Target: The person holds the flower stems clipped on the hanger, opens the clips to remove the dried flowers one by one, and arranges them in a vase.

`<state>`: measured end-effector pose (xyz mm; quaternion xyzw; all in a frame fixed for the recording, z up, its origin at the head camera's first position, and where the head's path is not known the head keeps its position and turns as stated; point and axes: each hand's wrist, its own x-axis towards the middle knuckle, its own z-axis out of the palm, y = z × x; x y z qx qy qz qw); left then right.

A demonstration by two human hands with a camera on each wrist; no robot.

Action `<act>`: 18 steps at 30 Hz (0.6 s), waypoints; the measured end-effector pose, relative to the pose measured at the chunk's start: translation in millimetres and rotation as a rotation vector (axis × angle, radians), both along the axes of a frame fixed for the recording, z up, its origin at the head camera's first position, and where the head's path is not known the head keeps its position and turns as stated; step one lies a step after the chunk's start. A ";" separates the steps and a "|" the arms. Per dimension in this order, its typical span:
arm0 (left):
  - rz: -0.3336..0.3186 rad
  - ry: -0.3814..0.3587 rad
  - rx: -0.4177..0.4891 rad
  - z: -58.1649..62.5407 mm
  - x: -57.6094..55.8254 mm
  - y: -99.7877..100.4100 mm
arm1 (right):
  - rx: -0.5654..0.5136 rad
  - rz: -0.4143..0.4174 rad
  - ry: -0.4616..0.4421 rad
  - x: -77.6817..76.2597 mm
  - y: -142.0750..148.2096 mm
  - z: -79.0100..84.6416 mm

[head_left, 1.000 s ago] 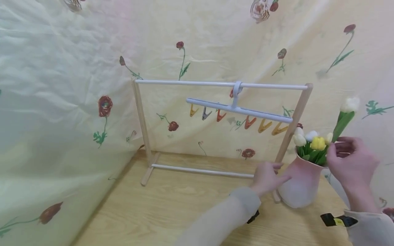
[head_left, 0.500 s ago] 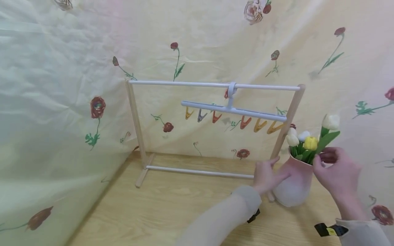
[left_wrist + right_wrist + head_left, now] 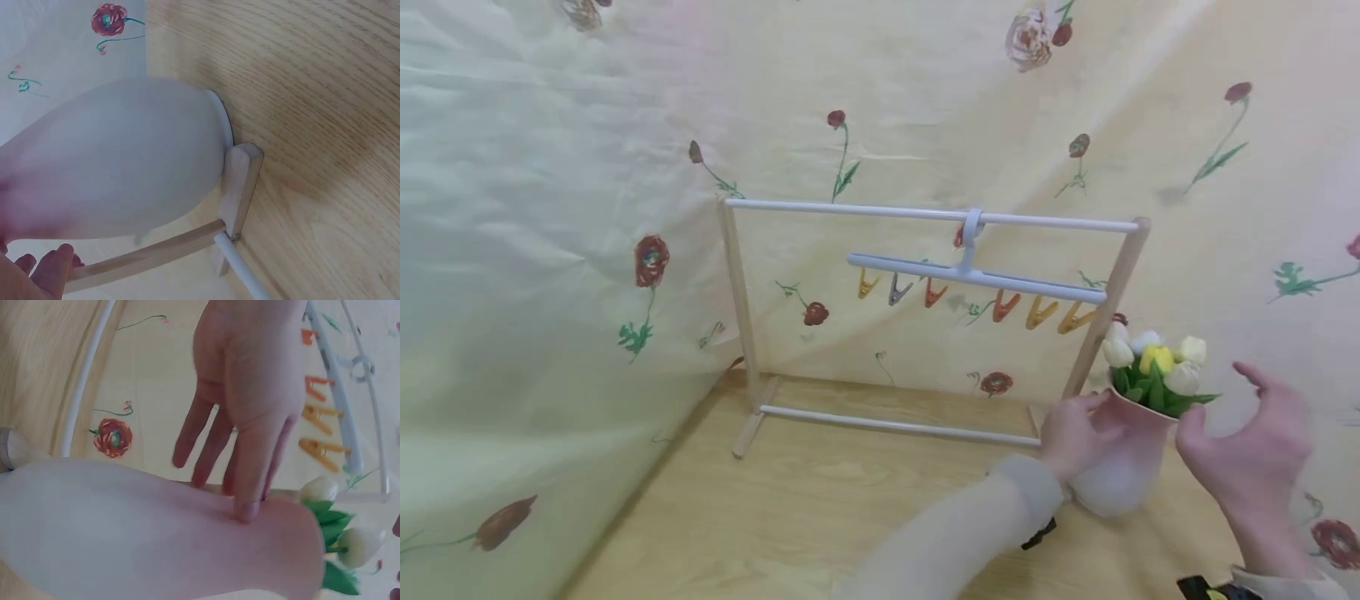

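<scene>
A pink-to-white vase (image 3: 1123, 467) stands on the table at the right, filled with artificial tulips: a yellow one (image 3: 1156, 360) amid several white ones. One white tulip (image 3: 1183, 379) sits low at the right side of the mouth, its leaf (image 3: 1195, 402) sticking out over the rim. My left hand (image 3: 1071, 437) touches the vase's neck from the left; in the right wrist view the thumb (image 3: 249, 509) of this left hand lies on the pink part, the other fingers nearly straight beside it. My right hand (image 3: 1255, 450) is right of the mouth, thumb and forefinger spread, holding nothing.
Close beside the vase, on its left, stands a rack with a white top bar (image 3: 850, 209) and wooden legs (image 3: 741, 317). From it hangs a pale blue hanger (image 3: 977, 277) with several coloured clips. Flower-printed sheeting (image 3: 625, 167) encloses the wooden table (image 3: 790, 508).
The right hand has lowered the white tulip into the vase, released it and drawn back slightly to the right. The left hand has moved up nearer the vase's rim.
</scene>
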<state>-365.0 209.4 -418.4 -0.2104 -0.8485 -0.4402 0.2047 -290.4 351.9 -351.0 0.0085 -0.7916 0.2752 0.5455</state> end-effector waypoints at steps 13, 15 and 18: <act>-0.038 0.092 -0.111 0.6 26.2 42.1 | 0.224 0.081 0.245 38.3 -9.7 5.8; -0.045 0.103 -0.175 2.7 21.8 37.3 | 0.292 0.168 0.234 33.5 -17.4 5.1; -0.121 0.042 -0.307 11.1 13.5 14.6 | 0.398 0.319 0.125 27.9 -26.5 6.9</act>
